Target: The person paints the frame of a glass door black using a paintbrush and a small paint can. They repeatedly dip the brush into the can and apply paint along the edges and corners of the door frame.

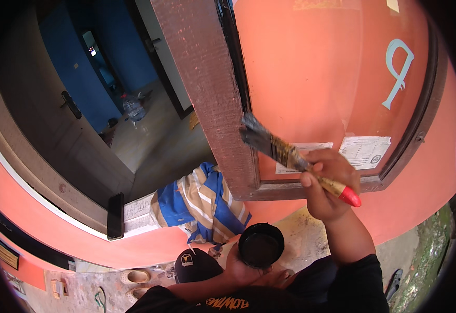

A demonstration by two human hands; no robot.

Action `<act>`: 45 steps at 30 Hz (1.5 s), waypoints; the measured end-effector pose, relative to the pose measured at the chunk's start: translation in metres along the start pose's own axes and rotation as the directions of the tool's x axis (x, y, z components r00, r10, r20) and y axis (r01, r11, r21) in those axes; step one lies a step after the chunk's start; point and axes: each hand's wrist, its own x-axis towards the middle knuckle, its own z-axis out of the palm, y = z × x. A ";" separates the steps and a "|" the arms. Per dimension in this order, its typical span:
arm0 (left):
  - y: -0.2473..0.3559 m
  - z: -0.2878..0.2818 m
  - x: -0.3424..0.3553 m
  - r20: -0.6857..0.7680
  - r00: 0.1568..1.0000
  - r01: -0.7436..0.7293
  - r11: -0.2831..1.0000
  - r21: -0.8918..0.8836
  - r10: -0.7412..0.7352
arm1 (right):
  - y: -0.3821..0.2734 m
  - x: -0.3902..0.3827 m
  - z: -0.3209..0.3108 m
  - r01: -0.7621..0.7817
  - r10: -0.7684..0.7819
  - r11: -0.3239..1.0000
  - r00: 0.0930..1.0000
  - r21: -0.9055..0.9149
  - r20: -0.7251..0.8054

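My right hand (337,166) is closed around the handle of a paintbrush (276,147) with a red handle end and dark, paint-caked bristles. The bristle tip is at the inner edge of a brown wooden window frame (202,73), beside the glass pane (301,78); whether it touches the wood is hard to tell. Lower down, my left hand (236,268) grips a round black cup (261,245) from its left side. The inside of the cup looks dark, and its contents cannot be made out.
Left of the frame, a striped cloth (202,198) hangs over the sill, with a black phone (115,216) standing near it. A black cap (196,266) is beside my left hand. Sandals (135,276) lie on the floor. Through the opening are a door (50,104) and water bottle (133,108).
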 end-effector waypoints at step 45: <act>-0.001 -0.004 0.000 0.001 0.998 0.057 0.997 -0.057 -0.057 | -0.005 -0.019 0.005 0.062 -0.060 0.997 0.998 0.035 -0.037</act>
